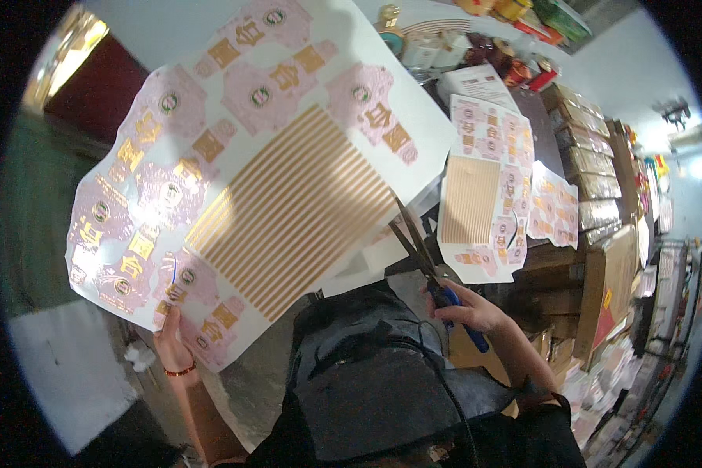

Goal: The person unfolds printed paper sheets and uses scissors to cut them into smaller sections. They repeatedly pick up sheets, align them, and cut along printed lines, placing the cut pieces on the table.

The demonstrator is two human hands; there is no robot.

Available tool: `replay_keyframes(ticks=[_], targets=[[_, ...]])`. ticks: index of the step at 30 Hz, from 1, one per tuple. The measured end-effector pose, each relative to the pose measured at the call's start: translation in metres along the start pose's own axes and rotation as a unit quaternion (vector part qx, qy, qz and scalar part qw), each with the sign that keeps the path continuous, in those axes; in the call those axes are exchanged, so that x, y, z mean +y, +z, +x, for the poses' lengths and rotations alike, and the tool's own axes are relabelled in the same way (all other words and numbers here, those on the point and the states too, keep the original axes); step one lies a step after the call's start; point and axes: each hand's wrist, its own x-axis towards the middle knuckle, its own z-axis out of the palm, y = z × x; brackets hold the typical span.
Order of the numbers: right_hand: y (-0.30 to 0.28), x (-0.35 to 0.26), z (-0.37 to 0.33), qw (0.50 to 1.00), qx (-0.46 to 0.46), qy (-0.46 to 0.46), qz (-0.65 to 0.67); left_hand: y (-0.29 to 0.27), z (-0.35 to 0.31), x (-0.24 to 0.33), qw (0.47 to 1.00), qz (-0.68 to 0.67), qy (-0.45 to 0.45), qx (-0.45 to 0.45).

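Note:
My left hand, with a reddish bracelet at the wrist, is closed on the lower edge of a large printed sheet. White paper carries pink shapes with gold characters, and a block of gold stripes fills its middle. The sheet is raised and tilted, and bright glare washes out part of its left side. In my right hand is a pair of scissors with dark blades and blue handles. The blades are parted and point up toward the sheet's right edge, close to the stripes; whether they touch it I cannot tell.
A similar printed sheet lies on the dark table to the right, with a smaller printed piece beside it. Wrapped bundles and a cardboard box are stacked beyond. Assorted packages crowd the table's far end.

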Motion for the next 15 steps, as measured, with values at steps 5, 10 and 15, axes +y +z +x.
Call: replay_keyframes(ticks=[5, 10, 15], targets=[[-0.008, 0.003, -0.021, 0.999, 0.025, -0.014, 0.024, 0.008, 0.006, 0.011, 0.999, -0.014, 0.031, -0.037], [-0.007, 0.01, -0.027, 0.996, 0.01, -0.085, 0.039, 0.024, -0.006, 0.034, 0.994, -0.026, 0.063, -0.087], [-0.007, 0.012, -0.037, 0.994, 0.02, -0.097, 0.033, 0.029, -0.001, 0.032, 0.988, -0.059, 0.058, -0.127]])
